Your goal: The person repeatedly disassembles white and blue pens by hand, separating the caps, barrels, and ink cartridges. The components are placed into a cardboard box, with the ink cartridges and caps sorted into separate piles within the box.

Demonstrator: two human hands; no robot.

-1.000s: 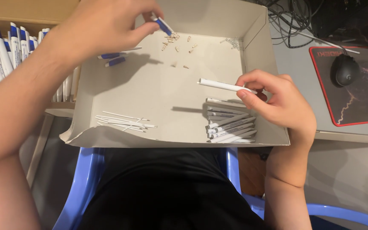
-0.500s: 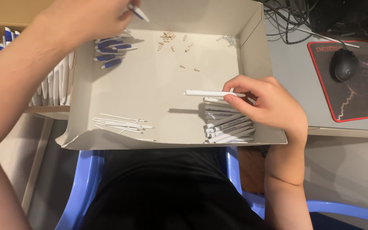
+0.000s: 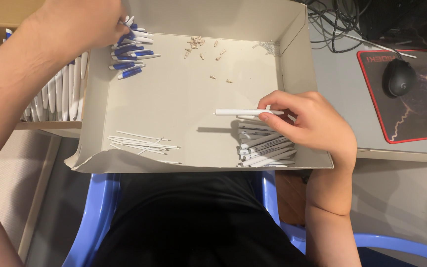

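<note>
head | my right hand point(image 3: 312, 126) pinches a white pen barrel point(image 3: 240, 112) over the barrel pile point(image 3: 263, 146) beneath it | my left hand point(image 3: 82, 24), fingertips hidden, grip unclear, rests at the blue-white pen pieces point(image 3: 129, 52) in the cardboard tray point(image 3: 292, 54)

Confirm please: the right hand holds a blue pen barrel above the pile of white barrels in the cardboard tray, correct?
Not blue. In the head view the right hand holds a white pen barrel above the pile of white barrels in the cardboard tray.
</note>
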